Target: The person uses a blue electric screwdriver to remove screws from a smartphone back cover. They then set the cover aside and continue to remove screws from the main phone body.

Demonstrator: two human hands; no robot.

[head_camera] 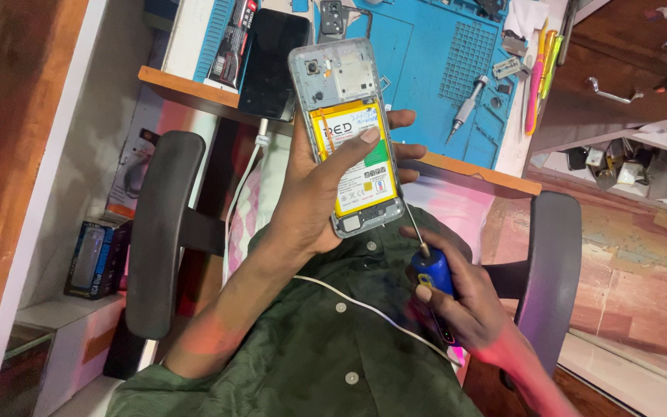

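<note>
My left hand (310, 202) holds an opened phone (340, 77) upright above my lap, its back cover off. The thumb lies across its yellow battery (360, 185). Camera modules and a metal shield show at the phone's top. My right hand (468, 303) grips a blue-handled screwdriver (432, 270). Its thin shaft points up to the phone's lower right corner and touches the frame there.
A blue work mat (434, 46) covers the desk, with a silver screwdriver (465, 108), small parts and pink and yellow tools (538, 77). A black phone (273, 62) lies at the desk edge with a white cable (245, 177). Chair armrests (160, 232) (550, 262) flank me. An open drawer of parts (619, 166) is right.
</note>
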